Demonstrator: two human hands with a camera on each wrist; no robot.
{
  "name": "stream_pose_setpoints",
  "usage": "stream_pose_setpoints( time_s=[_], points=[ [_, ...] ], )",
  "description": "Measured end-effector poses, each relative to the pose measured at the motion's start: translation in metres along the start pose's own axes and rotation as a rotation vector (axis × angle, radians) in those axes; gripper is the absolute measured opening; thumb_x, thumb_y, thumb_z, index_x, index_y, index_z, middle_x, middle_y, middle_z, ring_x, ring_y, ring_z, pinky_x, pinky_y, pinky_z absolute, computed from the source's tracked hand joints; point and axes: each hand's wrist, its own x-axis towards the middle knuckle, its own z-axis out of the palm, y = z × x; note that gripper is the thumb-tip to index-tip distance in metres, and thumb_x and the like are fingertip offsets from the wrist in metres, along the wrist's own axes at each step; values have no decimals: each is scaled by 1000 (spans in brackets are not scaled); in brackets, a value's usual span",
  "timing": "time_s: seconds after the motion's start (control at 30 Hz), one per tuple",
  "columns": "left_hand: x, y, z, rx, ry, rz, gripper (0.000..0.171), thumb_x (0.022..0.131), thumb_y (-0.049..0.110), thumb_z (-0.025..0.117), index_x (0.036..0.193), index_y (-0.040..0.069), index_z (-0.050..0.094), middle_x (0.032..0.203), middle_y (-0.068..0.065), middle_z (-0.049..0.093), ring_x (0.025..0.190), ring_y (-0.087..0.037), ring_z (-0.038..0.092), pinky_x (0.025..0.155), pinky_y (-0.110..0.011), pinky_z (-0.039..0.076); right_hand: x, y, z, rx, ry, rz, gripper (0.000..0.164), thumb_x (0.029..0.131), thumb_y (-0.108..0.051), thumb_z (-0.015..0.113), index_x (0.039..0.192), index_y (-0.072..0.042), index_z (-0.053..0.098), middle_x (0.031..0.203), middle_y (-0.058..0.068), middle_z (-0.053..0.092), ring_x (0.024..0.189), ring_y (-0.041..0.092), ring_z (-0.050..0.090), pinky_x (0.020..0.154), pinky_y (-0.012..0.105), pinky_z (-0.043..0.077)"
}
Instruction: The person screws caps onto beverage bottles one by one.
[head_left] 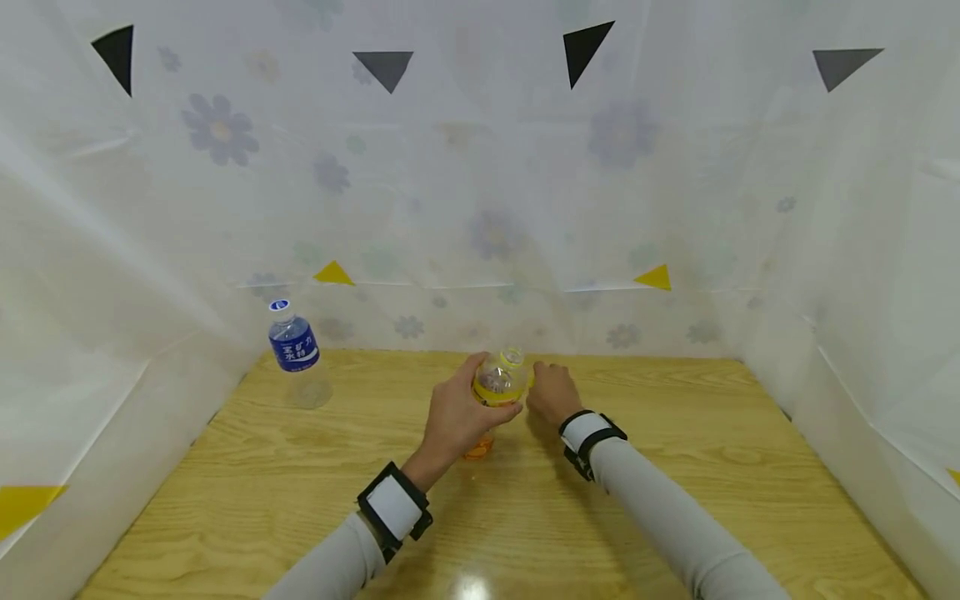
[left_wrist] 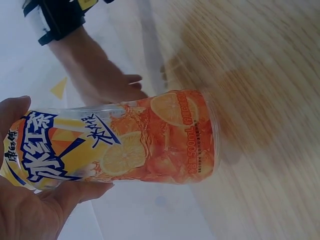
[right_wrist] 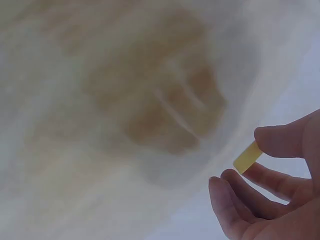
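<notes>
My left hand (head_left: 459, 412) grips a clear plastic drink bottle (head_left: 501, 380) by its upper part, thumb and fingers round it. The bottle's neck shows bare, without a cap. In the left wrist view its orange and yellow label (left_wrist: 125, 140) with lemon slices faces the camera, and the base is close over the table. Just to the right, my right hand (head_left: 553, 393) pinches a small yellow bottle cap (right_wrist: 248, 157) between thumb and forefinger. The other fingers of that hand are loosely curled.
A second bottle (head_left: 295, 346) with a blue label and white cap stands at the back left of the wooden table (head_left: 675, 500). White sheeting (head_left: 450, 208) with flowers and triangles hangs behind the table and along both sides.
</notes>
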Motion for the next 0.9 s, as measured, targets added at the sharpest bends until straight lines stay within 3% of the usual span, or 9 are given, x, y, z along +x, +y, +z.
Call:
stream_pose_setpoints(
  time_s=[0.2,0.3,0.43,0.63,0.77,0.9],
  points=[
    [0,0,0,-32,-1,0,76,77,32,89,141,12,55,112,-6,72,90,-19,72,69,-31,59,-1,-11,-33,87,25,-30,26,94,-10,57,112,10,59,95,28,65,87,45,65,74,51,55],
    [-1,0,0,-38,-3,-12,77,77,32,89,142,12,54,113,-6,72,91,-20,72,69,-31,59,-8,-17,-50,118,42,-54,34,96,-14,57,122,9,60,105,30,65,98,47,63,82,54,54],
    [-1,0,-1,-27,-4,-28,76,77,35,89,142,14,54,113,-6,72,91,-19,71,70,-31,58,-23,-20,-64,145,70,-100,36,98,-16,58,127,3,63,106,27,67,102,43,61,83,52,52],
    [-1,1,-1,-25,-5,-23,76,77,32,89,142,13,54,113,-7,72,92,-20,71,71,-33,59,-49,-18,-66,168,110,-144,26,95,-15,63,116,2,64,82,13,66,77,28,61,68,41,50],
    [-2,1,-1,-24,-7,-26,77,77,33,89,142,12,54,114,-7,72,93,-21,71,72,-35,59,-62,-15,-63,206,47,-115,21,95,-16,64,107,0,57,65,4,56,53,16,51,52,32,42],
    [-3,1,-1,-31,-8,-26,77,77,33,89,142,12,54,115,-8,71,93,-22,71,73,-34,59,-69,-15,-61,215,-3,-69,20,92,-19,64,96,-3,55,58,3,50,47,15,45,48,29,35]
  ],
)
